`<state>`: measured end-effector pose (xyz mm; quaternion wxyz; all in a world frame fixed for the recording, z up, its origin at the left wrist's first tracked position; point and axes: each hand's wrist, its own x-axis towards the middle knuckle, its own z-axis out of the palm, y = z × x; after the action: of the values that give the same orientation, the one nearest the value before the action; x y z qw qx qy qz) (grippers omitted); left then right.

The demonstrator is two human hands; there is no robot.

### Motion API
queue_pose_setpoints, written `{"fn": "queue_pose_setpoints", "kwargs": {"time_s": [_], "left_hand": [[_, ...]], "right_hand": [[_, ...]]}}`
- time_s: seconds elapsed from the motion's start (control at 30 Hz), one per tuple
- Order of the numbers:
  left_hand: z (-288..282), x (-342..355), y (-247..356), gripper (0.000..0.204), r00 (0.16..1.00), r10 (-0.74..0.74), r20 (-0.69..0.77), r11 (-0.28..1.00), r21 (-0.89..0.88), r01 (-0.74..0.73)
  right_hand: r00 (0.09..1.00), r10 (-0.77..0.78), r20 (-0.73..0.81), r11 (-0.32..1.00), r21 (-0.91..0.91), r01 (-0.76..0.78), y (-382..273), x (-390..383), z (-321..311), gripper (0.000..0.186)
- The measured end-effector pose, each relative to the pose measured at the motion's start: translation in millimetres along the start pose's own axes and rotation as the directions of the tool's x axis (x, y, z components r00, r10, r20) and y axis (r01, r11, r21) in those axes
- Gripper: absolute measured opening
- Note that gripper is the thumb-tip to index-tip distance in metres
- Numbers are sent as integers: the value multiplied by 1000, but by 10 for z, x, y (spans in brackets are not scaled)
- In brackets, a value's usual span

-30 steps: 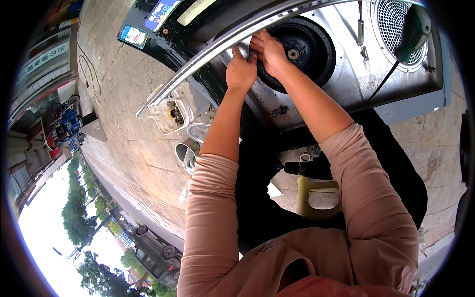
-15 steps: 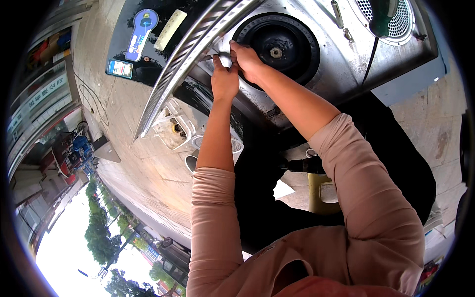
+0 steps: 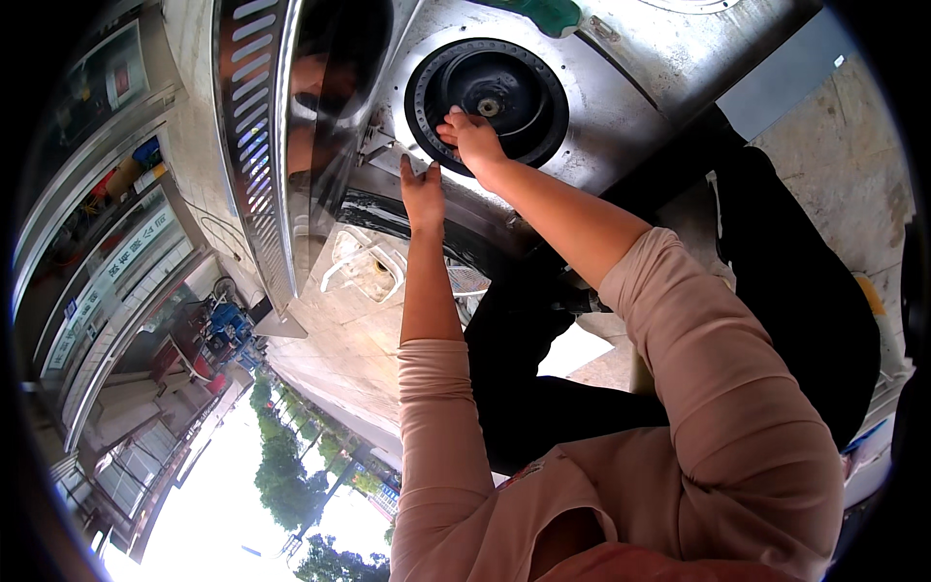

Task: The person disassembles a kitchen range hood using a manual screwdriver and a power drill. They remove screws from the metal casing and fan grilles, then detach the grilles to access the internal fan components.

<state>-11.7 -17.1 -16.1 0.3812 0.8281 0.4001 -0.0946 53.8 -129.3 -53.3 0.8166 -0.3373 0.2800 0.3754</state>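
Observation:
A black round fan wheel [image 3: 549, 73] with a holed rim sits in the bare metal housing [image 3: 606, 145] of an appliance. My right hand [image 3: 477, 145] is over the wheel's lower left rim, fingers curled together; whatever they may hold is hidden. Just left and below, my left hand [image 3: 423, 199] has its thumb and a finger spread, with nothing visible between them. It is beside a small metal hinge bracket [image 3: 374, 145] at the housing's edge. Left of that stands a glossy panel [image 3: 335, 145] with a slotted metal edge [image 3: 254, 116]; the hands reflect in it.
A green-handled screwdriver [image 3: 551, 16] lies on the housing above the wheel. Below the left side, a white plastic basket [image 3: 364, 276] stands on the tiled floor [image 3: 339, 335]. A white sheet [image 3: 579, 351] shows between my legs.
The slotted panel has swung wider to the left. My hands, earlier close together at its inner edge, are now apart, the right one over the wheel's rim. The view has shifted too.

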Motion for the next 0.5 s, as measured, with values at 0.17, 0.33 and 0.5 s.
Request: {"fn": "queue_pose_setpoints", "kwargs": {"time_s": [0.17, 0.33, 0.5], "left_hand": [[25, -2, 71, 69, 1000, -6, -21, 1000, 30, 6], [-37, 215, -3, 69, 997, 39, -73, 999, 18, -38], [-106, 235, 8, 63, 998, 21, -59, 999, 51, -18]], "right_hand": [[1000, 8, 10, 1000, 30, -9, -121, -99, 6, 51], [1000, 18, 18, 998, 52, -19, -184, -127, -74, 52], [998, -26, -61, 999, 30, 28, -136, -158, -95, 47]]}}
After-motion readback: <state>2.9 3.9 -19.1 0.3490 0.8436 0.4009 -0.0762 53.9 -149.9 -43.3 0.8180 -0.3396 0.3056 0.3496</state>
